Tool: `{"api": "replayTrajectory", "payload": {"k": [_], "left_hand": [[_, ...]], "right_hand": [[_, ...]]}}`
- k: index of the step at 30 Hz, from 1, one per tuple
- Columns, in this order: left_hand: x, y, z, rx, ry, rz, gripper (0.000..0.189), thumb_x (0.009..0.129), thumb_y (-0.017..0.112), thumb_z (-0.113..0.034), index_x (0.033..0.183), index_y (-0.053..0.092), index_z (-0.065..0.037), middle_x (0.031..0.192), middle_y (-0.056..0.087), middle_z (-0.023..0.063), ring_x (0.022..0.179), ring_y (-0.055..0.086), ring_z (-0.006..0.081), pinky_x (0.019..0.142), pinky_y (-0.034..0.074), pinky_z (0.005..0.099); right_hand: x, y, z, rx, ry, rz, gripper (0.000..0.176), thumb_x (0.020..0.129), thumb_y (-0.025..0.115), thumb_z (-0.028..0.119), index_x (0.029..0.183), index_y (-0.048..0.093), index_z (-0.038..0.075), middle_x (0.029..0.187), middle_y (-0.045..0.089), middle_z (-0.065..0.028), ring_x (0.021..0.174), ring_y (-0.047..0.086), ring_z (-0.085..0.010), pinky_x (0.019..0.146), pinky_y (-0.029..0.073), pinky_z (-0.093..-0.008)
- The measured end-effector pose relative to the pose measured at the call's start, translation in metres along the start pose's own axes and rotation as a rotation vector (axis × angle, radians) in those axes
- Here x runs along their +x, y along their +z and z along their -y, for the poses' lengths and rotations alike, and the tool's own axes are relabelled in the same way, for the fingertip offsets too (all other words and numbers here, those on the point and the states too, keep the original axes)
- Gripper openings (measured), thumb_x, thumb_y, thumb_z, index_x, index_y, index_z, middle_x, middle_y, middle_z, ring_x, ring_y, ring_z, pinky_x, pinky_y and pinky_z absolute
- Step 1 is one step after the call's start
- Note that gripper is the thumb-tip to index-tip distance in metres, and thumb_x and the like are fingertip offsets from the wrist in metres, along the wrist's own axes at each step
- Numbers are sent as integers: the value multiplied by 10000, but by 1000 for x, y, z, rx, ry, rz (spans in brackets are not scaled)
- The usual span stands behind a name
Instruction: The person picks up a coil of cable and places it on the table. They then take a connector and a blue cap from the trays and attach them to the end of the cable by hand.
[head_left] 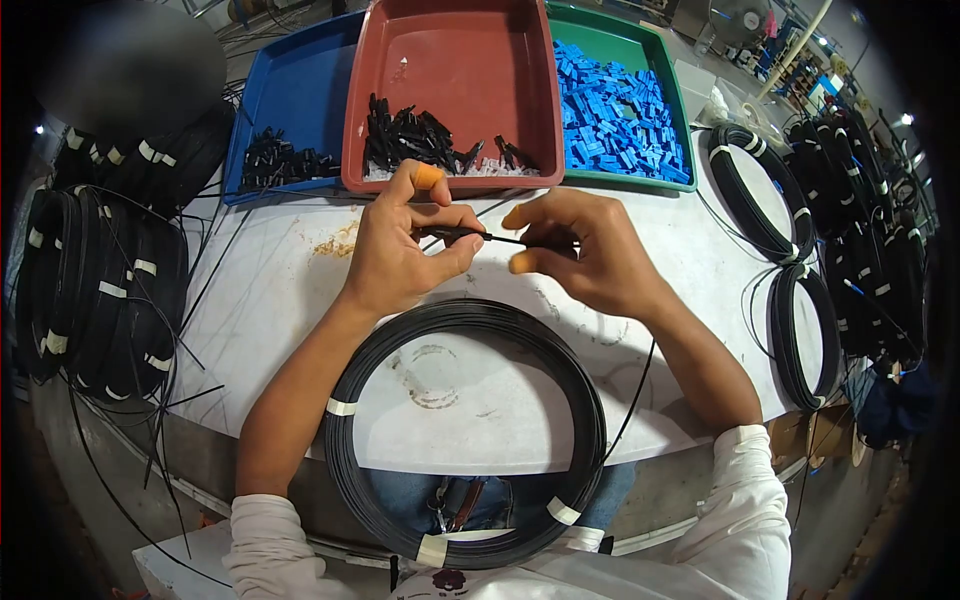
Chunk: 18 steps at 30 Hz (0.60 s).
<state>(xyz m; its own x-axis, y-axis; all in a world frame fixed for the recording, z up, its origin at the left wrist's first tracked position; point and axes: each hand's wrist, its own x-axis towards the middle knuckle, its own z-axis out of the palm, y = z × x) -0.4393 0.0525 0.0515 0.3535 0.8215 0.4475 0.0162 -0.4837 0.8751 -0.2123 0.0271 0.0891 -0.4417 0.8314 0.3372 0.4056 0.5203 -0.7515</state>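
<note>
A coil of black cable (465, 312), bound with white tape, lies at the table's front edge and overhangs it. Beyond the coil my left hand (405, 240) pinches a small black connector piece (447, 232) between thumb and fingers. To its right my right hand (585, 245) is closed on a dark part whose outline is mostly hidden by the fingers. A thin black cable (507, 239) spans the short gap between both hands. Orange covers wrap several fingertips. One cable end runs from the coil up toward my right hand.
Behind the hands stand a blue tray (300, 80) and a red tray (460, 60) with black parts, and a green tray (610, 30) with blue pieces. Taped cable coils (95, 290) are stacked at the left; more coils (760, 190) lie and hang at the right.
</note>
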Motion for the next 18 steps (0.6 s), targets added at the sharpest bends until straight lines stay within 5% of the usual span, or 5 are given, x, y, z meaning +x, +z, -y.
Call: {"api": "replayTrajectory", "payload": {"k": [9,18], "left_hand": [[1,-1,-9,76,-2,-48,446,772,760,6,1003,387,-76,850,730,113,853,663,97,842,529,273],[0,0,-12,-42,-38,-12,455,786,757,11,1024,379,-75,855,733,110,834,656,77,781,541,233]], "right_hand": [[2,-7,-10,-92,7,-48,228,773,737,-77,960,621,-18,867,715,-140,820,735,-222,749,583,-328],[-1,9,-9,-163,-264,-155,147,784,768,-7,901,682,12,844,731,-104,746,731,-238,637,584,-328]]}}
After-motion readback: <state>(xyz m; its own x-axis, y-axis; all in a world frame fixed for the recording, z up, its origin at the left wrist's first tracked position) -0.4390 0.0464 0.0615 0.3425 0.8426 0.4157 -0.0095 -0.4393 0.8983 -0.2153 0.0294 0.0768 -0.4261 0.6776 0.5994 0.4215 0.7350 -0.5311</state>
